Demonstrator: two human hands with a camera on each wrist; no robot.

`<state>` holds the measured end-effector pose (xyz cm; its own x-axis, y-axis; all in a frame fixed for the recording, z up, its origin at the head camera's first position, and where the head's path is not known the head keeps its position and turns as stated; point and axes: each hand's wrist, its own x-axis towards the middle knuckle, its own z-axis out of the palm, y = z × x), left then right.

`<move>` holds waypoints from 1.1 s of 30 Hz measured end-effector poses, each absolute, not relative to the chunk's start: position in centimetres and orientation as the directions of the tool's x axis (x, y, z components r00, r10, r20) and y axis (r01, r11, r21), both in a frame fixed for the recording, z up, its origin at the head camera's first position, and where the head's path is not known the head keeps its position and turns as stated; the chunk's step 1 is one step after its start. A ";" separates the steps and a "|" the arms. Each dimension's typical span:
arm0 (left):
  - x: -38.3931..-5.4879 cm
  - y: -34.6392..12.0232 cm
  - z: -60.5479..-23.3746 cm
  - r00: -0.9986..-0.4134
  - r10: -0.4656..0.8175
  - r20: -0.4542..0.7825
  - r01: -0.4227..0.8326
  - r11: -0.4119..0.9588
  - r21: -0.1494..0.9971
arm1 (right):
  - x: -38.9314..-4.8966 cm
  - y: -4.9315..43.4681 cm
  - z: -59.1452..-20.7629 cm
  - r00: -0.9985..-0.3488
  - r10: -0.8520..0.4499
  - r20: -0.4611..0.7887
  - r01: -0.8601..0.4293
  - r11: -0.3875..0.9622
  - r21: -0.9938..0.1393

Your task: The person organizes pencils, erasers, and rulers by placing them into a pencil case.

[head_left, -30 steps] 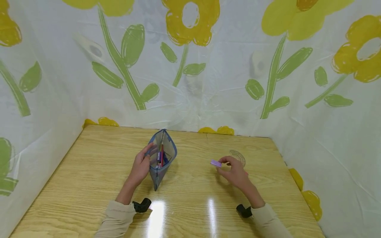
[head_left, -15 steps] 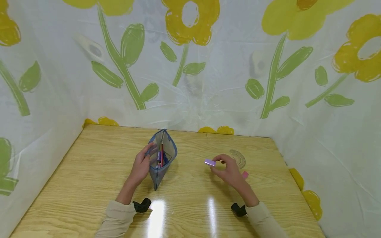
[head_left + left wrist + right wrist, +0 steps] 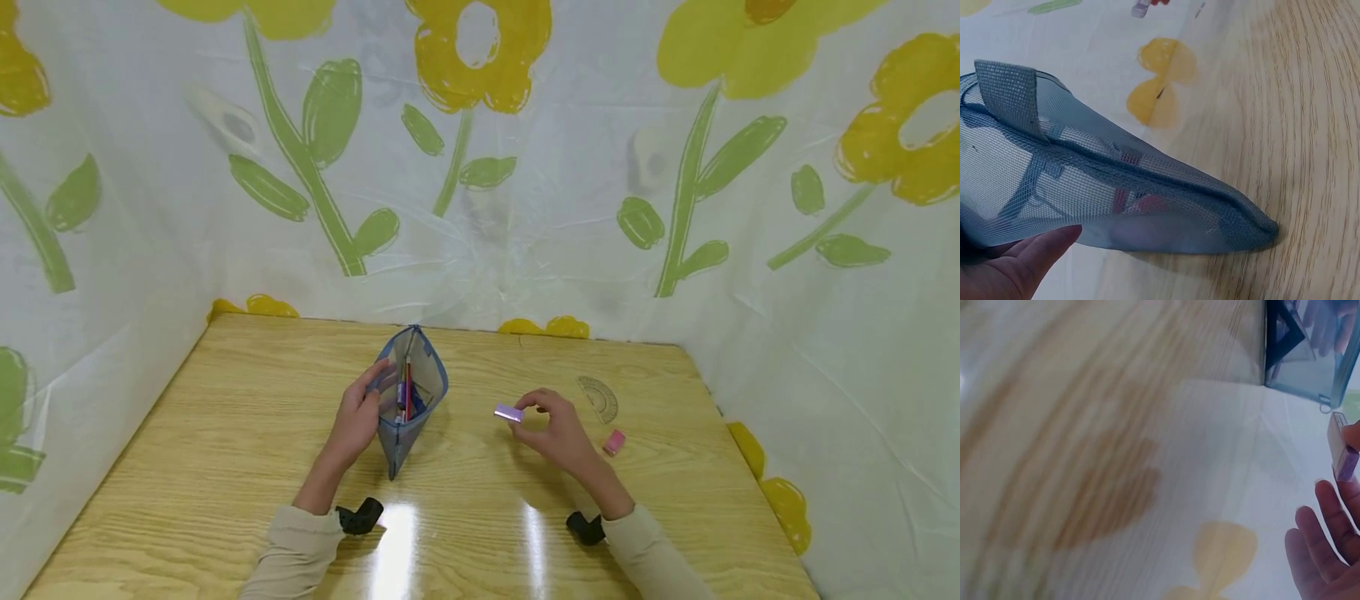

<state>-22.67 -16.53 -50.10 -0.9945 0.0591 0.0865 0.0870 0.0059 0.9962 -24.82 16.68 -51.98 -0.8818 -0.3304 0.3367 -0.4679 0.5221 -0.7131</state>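
Leftward comes the right hand (image 3: pixel 558 433), bringing a small lilac block (image 3: pixel 507 413) nearer the blue mesh pouch (image 3: pixel 399 450) than it was a second ago, and leaving a pink block (image 3: pixel 614 442) in full sight on the wooden table (image 3: pixel 247 417). Thumb and fingertips pinch that lilac piece at its right end, and it's up off the wood, out to the right of the pouch with bare table between; the right wrist view has the other fingers stretched out below it.

Over on the other side, the left hand (image 3: pixel 356 417) hasn't budged. It's holding the pouch by its left wall, the thumb near the rim, fingers showing dimly through the mesh; how firmly they press, I can't tell. Wide mouth on that pouch, facing up, with pencils (image 3: pixel 408 387) lying lengthwise inside, and a dark triangular shape (image 3: pixel 1288 337) visible through the side. Beyond the pink block sits a clear protractor (image 3: pixel 597 399), flat on the table, and behind everything hangs a white flowered cloth (image 3: pixel 562 208).
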 end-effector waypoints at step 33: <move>-22.9 -16.5 -50.2 -0.995 0.060 0.079 0.080 0.014 0.997 | -26.6 9.8 -49.7 -0.821 -0.417 0.390 -0.555 0.419 -0.719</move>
<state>-22.86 -16.51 -50.20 -0.9950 0.0599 0.0794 0.0803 0.0135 0.9967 -26.59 9.75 -49.68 -0.8209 -0.4173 0.3899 -0.5546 0.4191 -0.7189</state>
